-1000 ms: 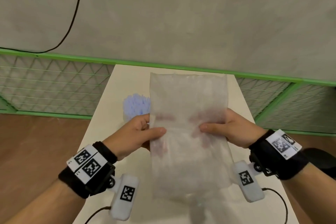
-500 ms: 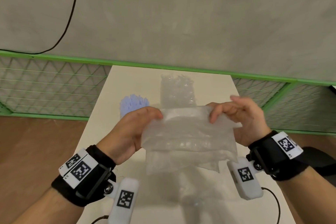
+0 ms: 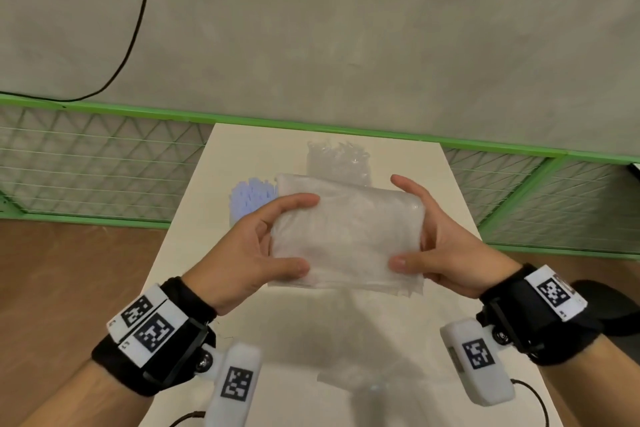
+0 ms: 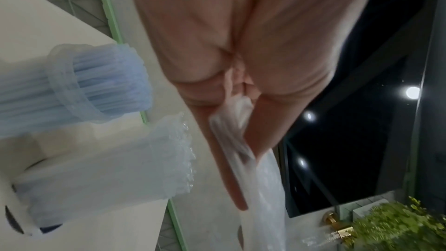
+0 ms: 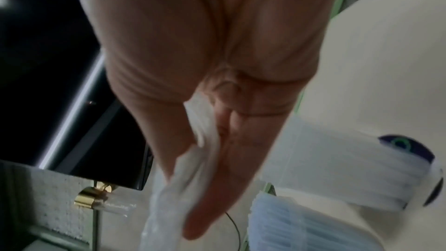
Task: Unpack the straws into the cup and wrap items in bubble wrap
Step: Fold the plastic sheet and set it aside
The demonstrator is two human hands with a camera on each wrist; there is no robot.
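Note:
A folded pad of bubble wrap [image 3: 346, 236] hangs above the white table [image 3: 270, 149]. My left hand [image 3: 299, 234] pinches its left edge, thumb below and forefinger on top. At the right edge my right hand [image 3: 403, 222] grips it the same way. In the left wrist view the bubble wrap [image 4: 243, 140] runs between thumb and fingers; in the right wrist view the bubble wrap [image 5: 193, 159] does too. Behind my left hand stands a clear cup of blue straws [image 3: 251, 198], also seen as the cup of straws [image 4: 96, 83]. A bubble-wrapped item [image 3: 337, 163] stands at the back.
A clear plastic sheet [image 3: 363, 374] lies near the table's front edge. A green mesh fence [image 3: 104, 156] runs behind the table, below a grey wall with a black cable [image 3: 138, 28]. Brown floor lies on both sides.
The bubble wrap was held up as a tall flat sheet; both hands folded it over. It is now a compact pad, gripped at its two side edges.

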